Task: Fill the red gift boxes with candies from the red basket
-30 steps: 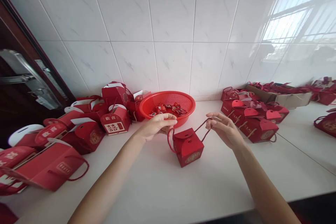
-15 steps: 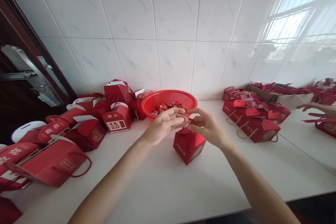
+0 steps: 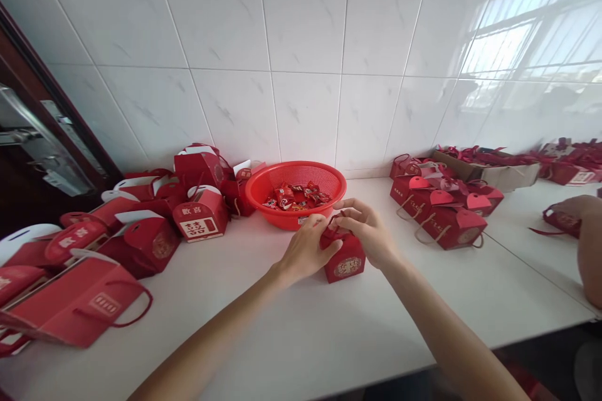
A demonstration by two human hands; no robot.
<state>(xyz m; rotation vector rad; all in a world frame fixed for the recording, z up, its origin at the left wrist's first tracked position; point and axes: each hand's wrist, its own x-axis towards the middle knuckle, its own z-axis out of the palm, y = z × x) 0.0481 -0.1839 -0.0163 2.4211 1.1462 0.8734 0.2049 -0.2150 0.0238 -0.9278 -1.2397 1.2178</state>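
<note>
On tbl (image 3: 277, 332), red box (image 3: 352, 252) now turned, emblem (image 3: 348, 267) fwd.

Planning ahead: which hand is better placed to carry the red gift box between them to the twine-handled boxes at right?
Probably the right hand: it is at the top of the red gift box, nearer the twine-handled boxes; the left hand is farther.

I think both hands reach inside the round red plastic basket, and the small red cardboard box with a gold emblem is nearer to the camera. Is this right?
Not quite: the head view shows the left hand and right hand at the top of the box, not inside the basket. The rest is right.
</note>
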